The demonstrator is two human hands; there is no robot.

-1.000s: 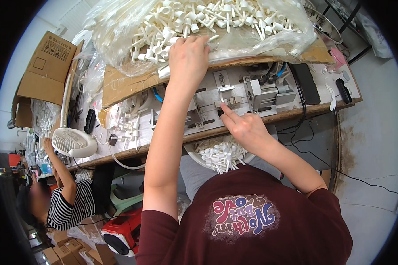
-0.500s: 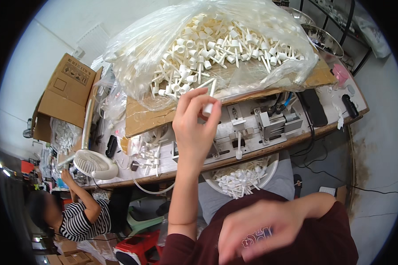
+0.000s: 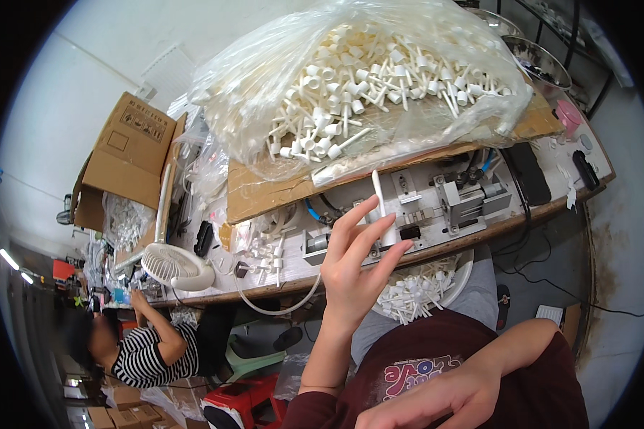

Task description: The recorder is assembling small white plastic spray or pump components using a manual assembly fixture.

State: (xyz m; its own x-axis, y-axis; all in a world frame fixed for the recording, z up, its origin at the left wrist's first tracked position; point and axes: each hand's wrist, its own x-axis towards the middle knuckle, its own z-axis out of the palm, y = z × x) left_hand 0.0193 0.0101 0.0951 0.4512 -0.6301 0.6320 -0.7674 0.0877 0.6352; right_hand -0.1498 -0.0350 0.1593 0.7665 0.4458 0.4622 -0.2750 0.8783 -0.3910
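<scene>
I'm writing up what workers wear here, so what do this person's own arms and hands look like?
The left hand and right hand are bare, with nothing worn on them that shows; the lower edge cuts off part of the right. The sleeves are short and dark maroon, matching the shirt.

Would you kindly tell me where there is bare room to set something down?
The near-left corner of the cardboard is bare, bordered behind by the clear bag; a narrow tabletop strip lies between the flat black slab and smaller black object, beside white scraps. It is crowded at the metal fixture, partly hidden by the left hand.
</scene>
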